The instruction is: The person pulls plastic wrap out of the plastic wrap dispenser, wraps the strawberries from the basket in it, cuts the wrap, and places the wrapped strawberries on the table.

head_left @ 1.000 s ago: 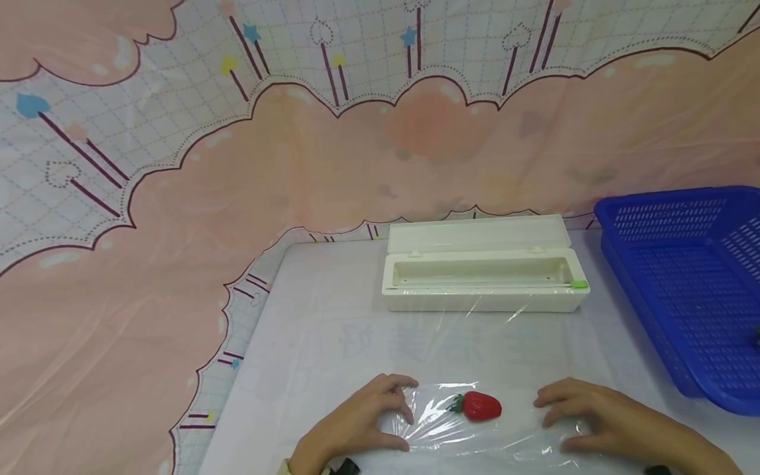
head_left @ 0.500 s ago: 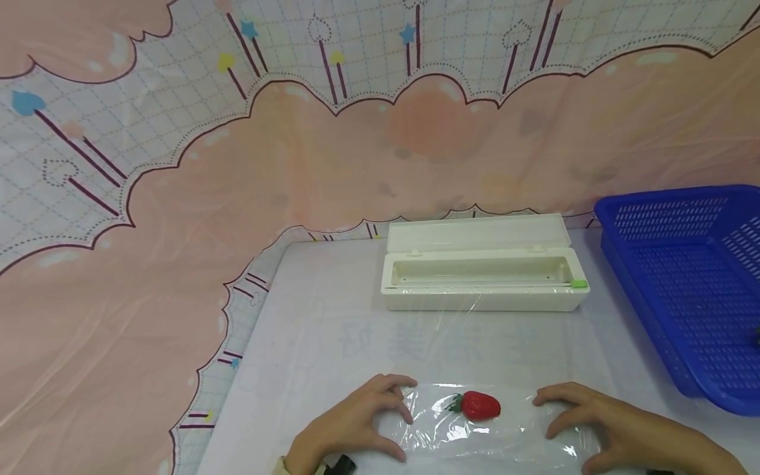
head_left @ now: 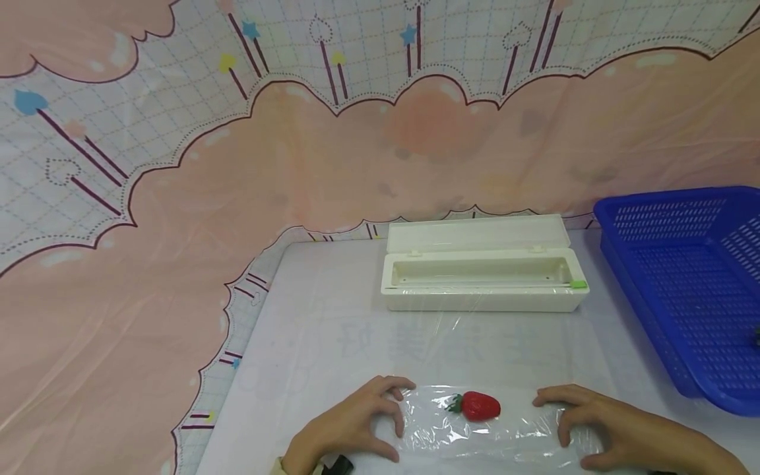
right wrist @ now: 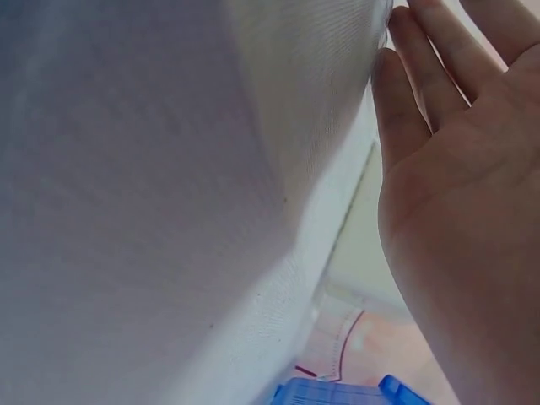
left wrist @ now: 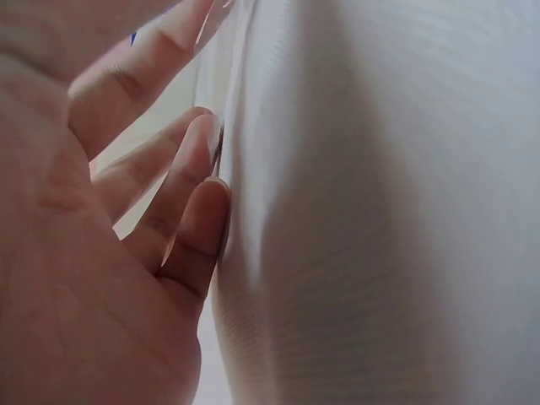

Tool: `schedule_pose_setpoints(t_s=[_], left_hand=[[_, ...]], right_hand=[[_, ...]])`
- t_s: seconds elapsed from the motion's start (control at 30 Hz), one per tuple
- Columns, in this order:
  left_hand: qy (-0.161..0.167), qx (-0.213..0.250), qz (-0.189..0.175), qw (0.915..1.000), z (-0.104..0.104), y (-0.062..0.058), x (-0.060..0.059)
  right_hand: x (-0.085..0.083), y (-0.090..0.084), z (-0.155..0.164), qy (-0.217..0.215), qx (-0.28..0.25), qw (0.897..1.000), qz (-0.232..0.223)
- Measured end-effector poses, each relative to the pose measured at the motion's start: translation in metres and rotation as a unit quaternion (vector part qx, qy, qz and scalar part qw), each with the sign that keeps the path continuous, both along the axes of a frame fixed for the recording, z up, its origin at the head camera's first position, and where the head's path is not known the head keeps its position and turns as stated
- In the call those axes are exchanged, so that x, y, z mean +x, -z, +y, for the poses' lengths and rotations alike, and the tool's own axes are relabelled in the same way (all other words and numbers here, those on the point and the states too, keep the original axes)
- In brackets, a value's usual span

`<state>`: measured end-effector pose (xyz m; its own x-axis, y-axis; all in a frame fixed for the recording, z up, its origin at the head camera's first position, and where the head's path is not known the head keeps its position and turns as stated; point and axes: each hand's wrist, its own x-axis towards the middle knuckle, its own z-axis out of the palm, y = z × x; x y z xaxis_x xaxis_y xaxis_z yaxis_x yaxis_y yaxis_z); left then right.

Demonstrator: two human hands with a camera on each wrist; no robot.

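Here both hands' fingers (head_left: 392, 396) are pressing, lightly bent, on cling film (head_left: 475, 432) flanking the strawberry (head_left: 481, 405); uneven pulling could be wrinkling it.

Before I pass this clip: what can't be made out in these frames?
- Head view: the dark thing in the blue basket is cut off by the right edge.
- Head view: whether the cling-film box holds a roll; its front wall hides that.
- Wrist views: left hand and right hand show against blurred white; strawberry and film are absent there.
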<state>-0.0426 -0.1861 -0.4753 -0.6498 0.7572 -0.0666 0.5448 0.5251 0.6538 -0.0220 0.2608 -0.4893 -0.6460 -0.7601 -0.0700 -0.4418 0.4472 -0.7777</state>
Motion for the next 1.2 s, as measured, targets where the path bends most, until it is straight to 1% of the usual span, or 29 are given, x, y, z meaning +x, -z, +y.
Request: schedule_pose_setpoints(t_s=[0.1,0.13,0.2,0.27,0.37,0.4,0.43,0.53,0.63,0.8,0.87,1.03,1.1,1.2], left_hand=[[0.001,-0.002,-0.001,1.0000,-0.001,0.000,0.000],[0.000,-0.002,-0.002,1.0000,-0.001,0.000,0.000],[0.000,-0.001,0.002,1.0000,-0.001,0.000,0.000],[0.000,0.003,0.006,1.0000,-0.001,0.001,0.001],[0.001,0.012,0.014,0.9998,-0.002,0.001,0.001],[0.002,0.014,0.016,0.9998,-0.002,0.001,0.001],[0.003,0.016,0.017,0.9997,-0.002,0.001,0.001],[0.005,0.018,0.019,0.9996,-0.002,0.001,0.000],[0.004,0.025,0.008,0.9997,-0.003,0.000,0.000],[-0.006,0.036,-0.010,0.9993,-0.005,-0.001,-0.001],[-0.010,0.040,-0.014,0.9991,-0.005,-0.001,-0.001],[-0.027,0.064,-0.029,0.9972,-0.005,0.000,-0.003],[-0.034,0.076,-0.026,0.9961,-0.006,0.001,-0.004],[-0.039,0.095,-0.011,0.9947,-0.005,0.002,-0.005]], right_hand=[[0.001,0.001,0.000,0.002,-0.007,1.000,0.006],[0.000,0.001,-0.001,0.004,-0.008,1.000,0.001],[0.001,0.001,-0.001,0.007,-0.011,1.000,0.015],[0.001,0.002,-0.001,0.008,-0.019,0.999,0.039],[0.002,0.002,-0.001,0.007,-0.033,0.998,0.057],[0.002,0.002,-0.001,0.007,-0.037,0.998,0.048],[0.002,0.001,-0.001,0.005,-0.042,0.998,0.049],[0.002,-0.001,-0.001,0.002,-0.052,0.998,0.021],[0.001,-0.003,0.000,-0.004,-0.065,0.998,0.008],[-0.001,-0.007,0.001,-0.013,-0.082,0.996,-0.025],[-0.002,-0.007,0.002,-0.015,-0.086,0.996,-0.029],[-0.003,-0.009,0.003,-0.012,-0.095,0.995,-0.010],[-0.004,-0.011,0.003,-0.009,-0.096,0.995,-0.014],[-0.005,-0.012,0.003,-0.002,-0.094,0.995,-0.023]])
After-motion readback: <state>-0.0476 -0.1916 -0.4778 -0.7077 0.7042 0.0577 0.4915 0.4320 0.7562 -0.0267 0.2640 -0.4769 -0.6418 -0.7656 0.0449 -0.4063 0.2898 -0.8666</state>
